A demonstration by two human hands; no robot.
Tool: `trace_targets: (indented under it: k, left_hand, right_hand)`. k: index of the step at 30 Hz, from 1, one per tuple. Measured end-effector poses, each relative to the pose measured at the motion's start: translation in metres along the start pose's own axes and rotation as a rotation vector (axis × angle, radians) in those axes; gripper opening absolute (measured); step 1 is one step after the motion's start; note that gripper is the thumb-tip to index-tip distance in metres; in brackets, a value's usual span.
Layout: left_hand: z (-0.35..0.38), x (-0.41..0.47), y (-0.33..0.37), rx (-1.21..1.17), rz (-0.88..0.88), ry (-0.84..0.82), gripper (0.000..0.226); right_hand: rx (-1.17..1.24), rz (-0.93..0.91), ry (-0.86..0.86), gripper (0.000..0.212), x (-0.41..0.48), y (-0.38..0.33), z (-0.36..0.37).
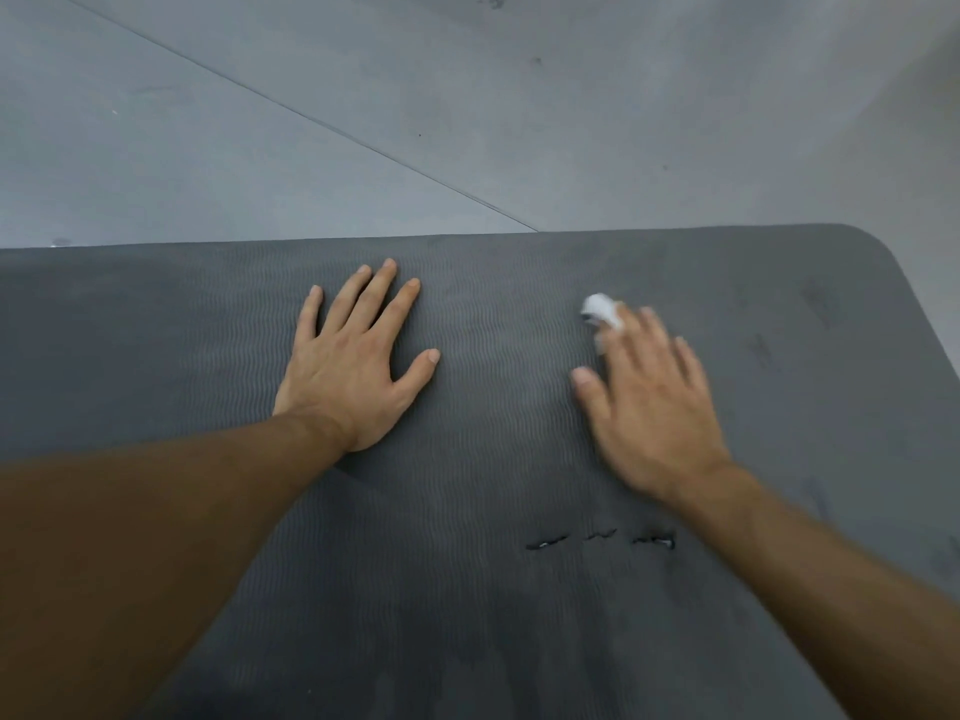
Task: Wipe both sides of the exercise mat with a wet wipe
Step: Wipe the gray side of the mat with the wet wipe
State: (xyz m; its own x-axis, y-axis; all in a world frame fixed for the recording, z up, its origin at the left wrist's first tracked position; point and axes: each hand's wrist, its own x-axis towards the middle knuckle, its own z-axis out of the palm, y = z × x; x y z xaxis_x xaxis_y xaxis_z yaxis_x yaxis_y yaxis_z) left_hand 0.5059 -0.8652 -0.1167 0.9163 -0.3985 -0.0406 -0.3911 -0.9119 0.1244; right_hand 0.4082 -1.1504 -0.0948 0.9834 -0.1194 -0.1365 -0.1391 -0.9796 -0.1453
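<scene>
Two hands lie palm-down on the exercise mat. The left hand is pressed flat, its fingers straight and fanned apart, the thumb out to the side. It holds nothing. The right hand is blurred. Its fingers look extended rather than curled and are laid over a crumpled white wet wipe, which pokes out past the fingertips and sits against the mat's surface. Whether any finger hooks around the wipe, I cannot tell through the blur. The two hands are well apart, with bare mat between them, and both forearms reach in from the near edge.

The mat is dark grey with a fine wavy ribbing and lies flat, filling the lower part of the view. Its far edge runs straight across just beyond the fingertips, and its far right corner is rounded. Three small gashes sit in a short row on the mat beside the right forearm. Darker patches mark the surface near the bottom. Beyond the mat is a pale grey floor, crossed by a thin diagonal seam and flecked with a few dark spots.
</scene>
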Motion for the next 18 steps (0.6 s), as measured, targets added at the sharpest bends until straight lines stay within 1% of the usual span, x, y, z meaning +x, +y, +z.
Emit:
trace_targets:
  k: [2, 3, 5, 7, 14, 16, 18]
  left_hand:
    - [-0.001, 0.000, 0.000, -0.002, 0.003, -0.005, 0.078]
    - [-0.001, 0.000, 0.000, -0.003, 0.004, -0.008, 0.078]
    - [-0.001, 0.000, 0.000, -0.002, 0.005, -0.011, 0.078]
    - [0.000, 0.000, 0.000, -0.004, 0.003, -0.011, 0.079]
    - [0.000, -0.001, 0.001, -0.004, -0.005, -0.015, 0.079]
    - [0.000, -0.001, 0.002, -0.007, -0.006, -0.020, 0.078]
    - [-0.002, -0.001, 0.002, -0.016, -0.012, -0.044, 0.077]
  right_hand:
    - [0.047, 0.174, 0.025, 0.074, 0.011, 0.031, -0.005]
    - [0.082, 0.221, 0.038, 0.078, 0.014, 0.040, -0.007]
    - [0.158, 0.232, 0.032, 0.079, 0.014, 0.041, -0.009]
    - [0.202, 0.164, -0.028, 0.077, 0.006, 0.021, -0.005]
    - [0.102, -0.277, -0.181, 0.078, -0.057, -0.074, 0.008]
    - [0.054, -0.375, -0.206, 0.077, -0.072, -0.081, 0.008]
    - [-0.030, -0.434, -0.193, 0.076, -0.075, -0.068, 0.004]
